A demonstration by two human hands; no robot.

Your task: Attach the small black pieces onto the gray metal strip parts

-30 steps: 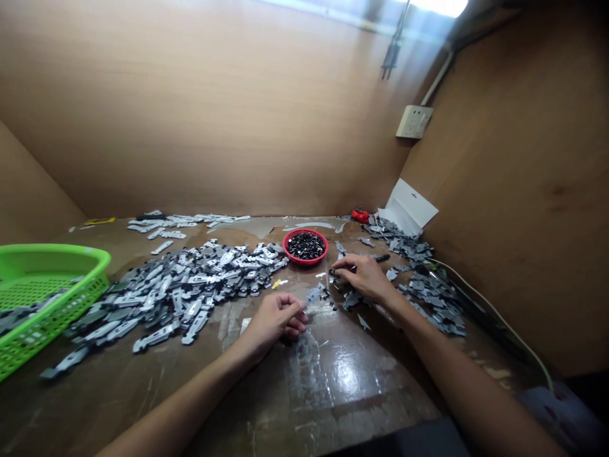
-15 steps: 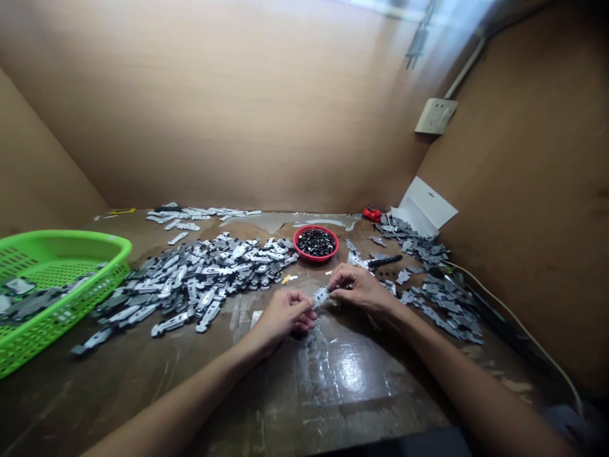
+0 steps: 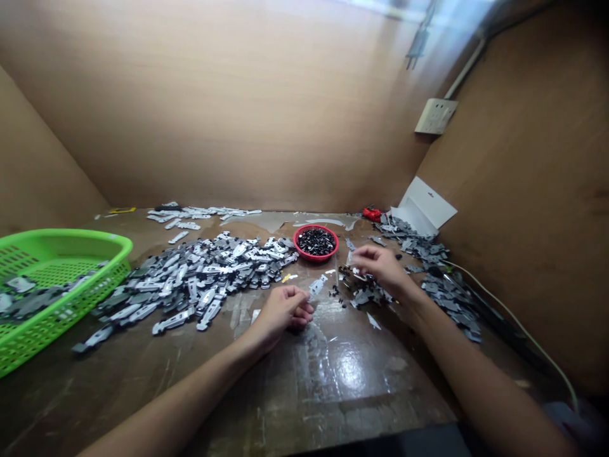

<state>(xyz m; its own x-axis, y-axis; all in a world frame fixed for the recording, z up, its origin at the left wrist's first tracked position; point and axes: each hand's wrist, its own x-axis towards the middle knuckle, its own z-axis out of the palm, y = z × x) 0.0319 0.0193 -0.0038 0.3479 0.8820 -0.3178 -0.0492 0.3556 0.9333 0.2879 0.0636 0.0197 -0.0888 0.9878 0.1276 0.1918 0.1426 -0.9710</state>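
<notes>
My left hand (image 3: 284,311) rests on the table with its fingers curled, pinching a small grey metal plate (image 3: 316,287) that sticks out to the right. My right hand (image 3: 379,265) hovers over a small heap of grey parts (image 3: 364,294), fingers closed in a pinch; what they hold is too small to make out. A red bowl (image 3: 316,243) of small black pieces stands just beyond both hands. A big pile of grey plates (image 3: 204,274) lies to the left of my left hand.
A green basket (image 3: 61,279) with a few grey plates stands at the left edge. More grey parts (image 3: 428,270) spread along the right wall beside a white cable (image 3: 514,320). A white card (image 3: 423,206) and a wall socket (image 3: 435,115) are at the back right.
My right hand left the plate held by my left hand and moved right and away, over the small heap. My left hand stayed put with the plate.
</notes>
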